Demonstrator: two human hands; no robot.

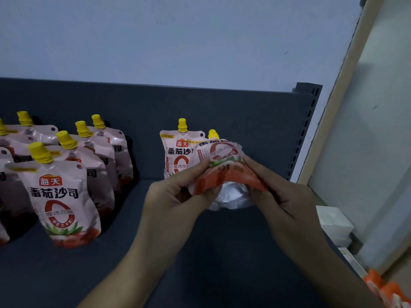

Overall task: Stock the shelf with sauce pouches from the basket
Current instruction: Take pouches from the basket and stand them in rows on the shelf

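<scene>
Both hands hold one pink sauce pouch with a yellow cap above the dark shelf. It is tilted away from me, its silver bottom facing me. My left hand pinches its lower left corner and my right hand grips its lower right corner. Just behind it another pouch stands upright against the shelf's back panel. Several more pouches stand in rows on the left of the shelf. The basket is not in view.
The shelf's slotted upright and a pale wall bound the right side. White boxes lie lower right, and orange packaging shows at the bottom right corner. Bare shelf stretches between the left rows and the held pouch.
</scene>
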